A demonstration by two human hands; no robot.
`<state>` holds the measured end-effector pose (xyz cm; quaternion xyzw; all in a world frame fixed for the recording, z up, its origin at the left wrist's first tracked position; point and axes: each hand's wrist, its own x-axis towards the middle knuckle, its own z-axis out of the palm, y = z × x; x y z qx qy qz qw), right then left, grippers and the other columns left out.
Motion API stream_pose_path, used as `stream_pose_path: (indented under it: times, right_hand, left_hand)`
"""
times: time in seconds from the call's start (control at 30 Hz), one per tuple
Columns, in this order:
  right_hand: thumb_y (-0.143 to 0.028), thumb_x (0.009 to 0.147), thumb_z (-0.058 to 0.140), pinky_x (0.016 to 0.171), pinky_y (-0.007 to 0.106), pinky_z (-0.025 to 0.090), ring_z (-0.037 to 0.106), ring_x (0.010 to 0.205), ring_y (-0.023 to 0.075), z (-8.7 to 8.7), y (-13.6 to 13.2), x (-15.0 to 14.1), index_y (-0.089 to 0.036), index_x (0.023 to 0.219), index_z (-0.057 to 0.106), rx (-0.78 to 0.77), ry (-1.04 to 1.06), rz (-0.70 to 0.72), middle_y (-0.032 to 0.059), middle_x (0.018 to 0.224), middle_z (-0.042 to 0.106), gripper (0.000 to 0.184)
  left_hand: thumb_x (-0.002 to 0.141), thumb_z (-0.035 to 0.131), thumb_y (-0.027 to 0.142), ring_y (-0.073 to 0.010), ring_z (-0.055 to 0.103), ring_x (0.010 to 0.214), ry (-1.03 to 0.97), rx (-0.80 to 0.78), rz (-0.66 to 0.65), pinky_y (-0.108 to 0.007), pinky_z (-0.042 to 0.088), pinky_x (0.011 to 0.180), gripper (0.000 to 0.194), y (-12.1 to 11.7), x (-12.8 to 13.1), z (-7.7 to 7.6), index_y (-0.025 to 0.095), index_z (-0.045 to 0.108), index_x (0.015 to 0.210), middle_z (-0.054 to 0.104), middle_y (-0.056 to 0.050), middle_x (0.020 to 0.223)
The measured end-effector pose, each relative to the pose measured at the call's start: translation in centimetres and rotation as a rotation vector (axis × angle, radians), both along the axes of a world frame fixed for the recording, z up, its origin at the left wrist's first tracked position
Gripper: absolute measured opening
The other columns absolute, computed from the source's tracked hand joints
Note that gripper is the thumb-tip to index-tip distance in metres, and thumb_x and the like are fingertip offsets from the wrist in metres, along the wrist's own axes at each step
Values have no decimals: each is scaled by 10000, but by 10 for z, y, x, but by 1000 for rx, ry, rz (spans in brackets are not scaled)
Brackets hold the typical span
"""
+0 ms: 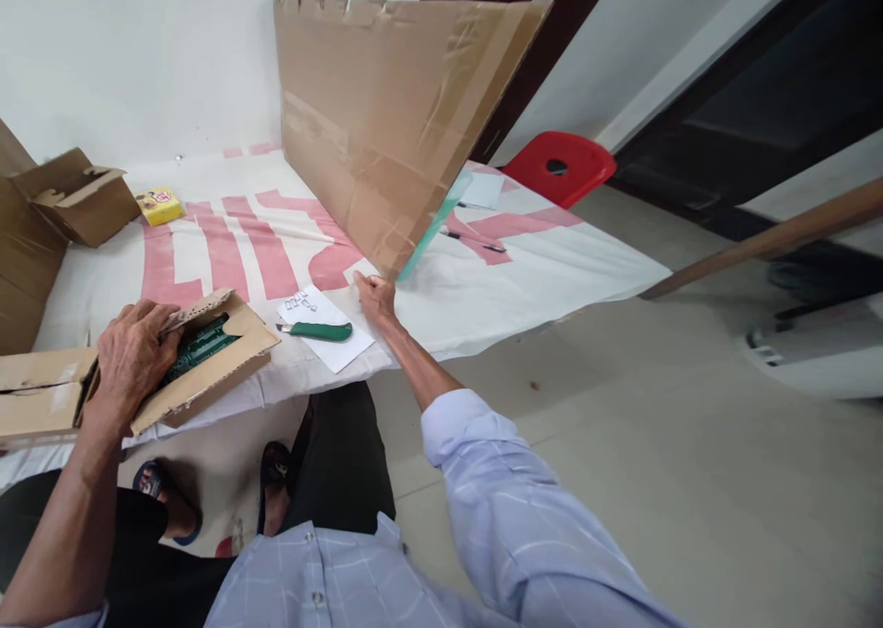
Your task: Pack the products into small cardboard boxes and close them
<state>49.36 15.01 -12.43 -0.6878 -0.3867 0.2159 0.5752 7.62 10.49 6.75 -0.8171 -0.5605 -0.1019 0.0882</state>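
At the left, my left hand (134, 357) is bent over the flap of a small opened cardboard box (245, 320), its fingers curled round the edge. Dark green items (203, 345) show inside that box. My right hand (376, 299) rests on the table at the lower corner of a large cardboard sheet or panel (365, 122), with curled fingers; whatever they hold, if anything, is hidden. Between my hands lies a white paper (338, 357) with small drawn marks. Across it lies a green utility knife (321, 331), its blade pointing left.
A white cloth with red print covers the table (469, 320). Further left are a yellow packet (160, 206), an open cardboard box (86, 200) and a closed carton (41, 393). Pens (475, 240) lie at the right. A red stool (562, 164) stands beyond the table.
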Motion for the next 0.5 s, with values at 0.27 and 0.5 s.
stream_pose_path:
  times: [0.27,0.5]
  right_hand:
    - [-290,751,685,737,300,429,480,729,171,-4,-33,0,-258,651,482,30,-141,41,-30,693,535,228]
    - [-686,917,518,530,278,347,349,533,134,12,-38,8,-289,625,322,114,41,-68,-74,523,324,531]
  left_hand:
    - [966,591,450,-287,685,1218,-326,-39,-88,-411,569,1064,359,2,-7,-5,242,744,1214,718,-103,1277]
    - [927,713,456,-245,730,1138,-798,96,-196,-436,649,1014,314,-30,-8,19,246,742,1159,726,-51,1219]
